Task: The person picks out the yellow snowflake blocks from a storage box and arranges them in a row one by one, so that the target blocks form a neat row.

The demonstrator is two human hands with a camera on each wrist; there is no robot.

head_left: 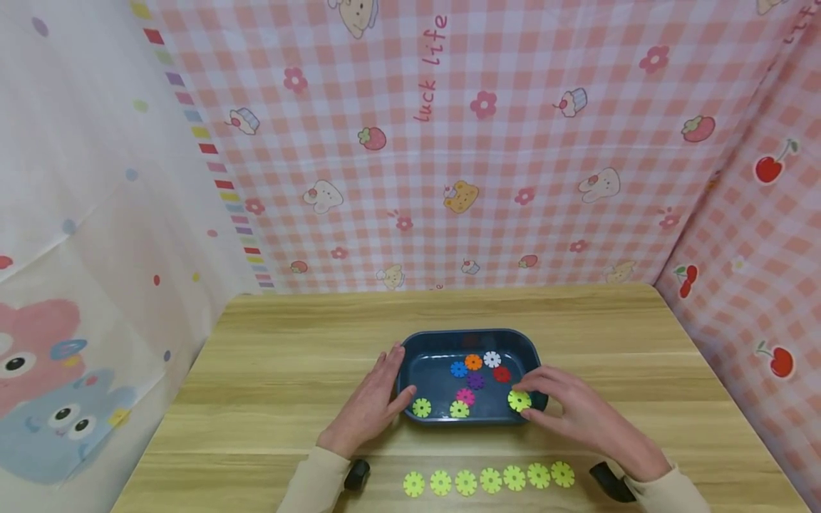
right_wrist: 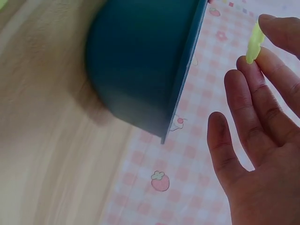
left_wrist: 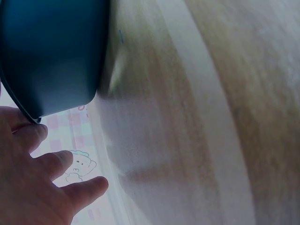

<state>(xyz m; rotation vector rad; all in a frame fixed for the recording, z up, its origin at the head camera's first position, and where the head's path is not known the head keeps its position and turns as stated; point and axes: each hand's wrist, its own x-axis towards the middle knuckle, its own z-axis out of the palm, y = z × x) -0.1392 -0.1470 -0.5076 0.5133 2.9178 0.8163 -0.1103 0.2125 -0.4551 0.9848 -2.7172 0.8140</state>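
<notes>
My right hand (head_left: 574,405) pinches a yellow-green notched plastic disc (head_left: 519,400) between thumb and fingertips, over the right end of a dark blue tray (head_left: 442,420). In the right wrist view the disc (right_wrist: 255,43) appears edge-on, higher than the tray rim, with the other fingers spread. At the tray's left end, my left hand (head_left: 372,406) rests against the rim with its fingers extended. Inside the tray lie a blue disc (head_left: 458,369), an orange disc (head_left: 473,363), a white disc (head_left: 492,359), a red disc (head_left: 502,374), a purple disc (head_left: 475,382), a pink disc (head_left: 465,397) and two yellow-green discs (head_left: 421,407).
Several yellow-green discs (head_left: 490,480) lie in a row on the wooden table (head_left: 308,335), between the tray and the person. Black straps (head_left: 356,474) are at both wrists. Pink checked cloth (head_left: 398,178) hangs behind the table.
</notes>
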